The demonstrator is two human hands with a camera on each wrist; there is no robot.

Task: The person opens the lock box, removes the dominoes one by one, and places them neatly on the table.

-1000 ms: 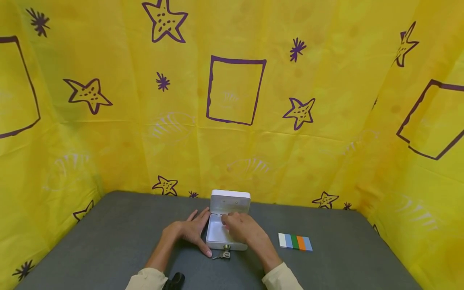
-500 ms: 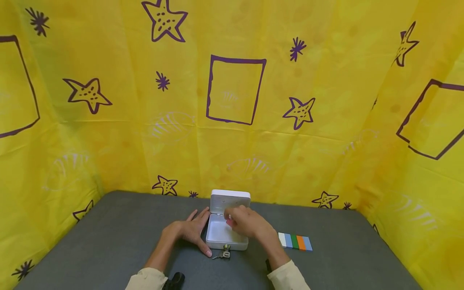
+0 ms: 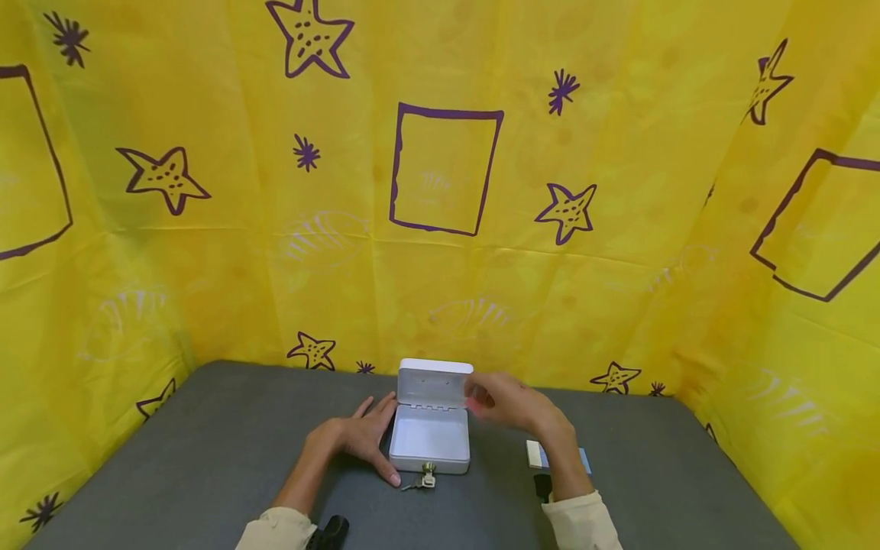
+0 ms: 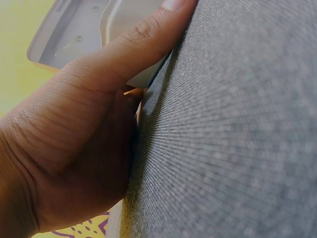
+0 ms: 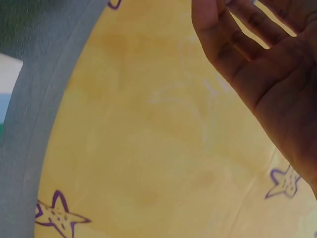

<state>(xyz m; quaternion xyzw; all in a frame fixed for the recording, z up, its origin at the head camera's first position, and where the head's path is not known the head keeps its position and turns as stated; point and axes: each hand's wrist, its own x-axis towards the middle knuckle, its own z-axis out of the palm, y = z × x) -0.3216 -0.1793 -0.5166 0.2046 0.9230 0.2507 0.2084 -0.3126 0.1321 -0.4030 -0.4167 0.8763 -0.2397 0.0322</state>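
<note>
A small white metal cash box [image 3: 430, 439] stands on the table with its lid [image 3: 435, 386] up and its inside bare. At its front lock hang keys [image 3: 428, 480]. My left hand [image 3: 364, 443] rests along the box's left side, fingers spread and thumb by the front corner; the left wrist view shows the thumb against the box wall. To the right of the lid, my right hand [image 3: 512, 401] is raised with curled fingers. A small blurred pink piece [image 3: 474, 407] shows at its fingertips, its kind unclear. The right wrist view cuts those fingertips off.
A row of flat coloured strips [image 3: 535, 454] lies right of the box, partly covered by my right forearm. The dark grey table [image 3: 275, 412] is bounded by yellow cloth walls [image 3: 440, 305] with starfish drawings.
My right hand has lifted out of the box and moved right, past the lid, carrying the pink piece. The left hand and the box have stayed put.
</note>
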